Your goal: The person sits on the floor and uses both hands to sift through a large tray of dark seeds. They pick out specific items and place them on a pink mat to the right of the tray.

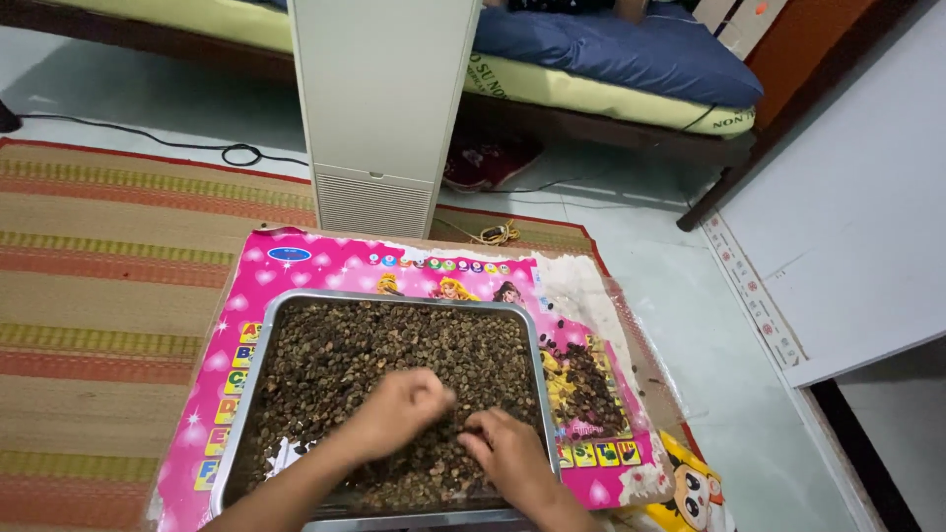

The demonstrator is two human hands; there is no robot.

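Head view: both hands in metal tray [258,394] of dark beans [394,345], near side. Left hand [399,409] & right hand [507,451] pinching beans, mid-sort; next calls for careful picking. Small pile [588,389] right, on pink mat [325,261].

The metal tray [386,299] is silvery grey and filled with dark brown, speckled dried seeds [394,345], and a smaller heap of the same brown seeds [588,389] lies on the bright pink cartoon mat [325,264], which is dotted with pale hearts and edged with yellow letter squares. The woven floor mat [118,246] carries tan, red and yellow-green stripes. Behind stand a cream-white appliance [379,108], a dark blue cushion [611,49] and a pale yellow mattress [591,94].
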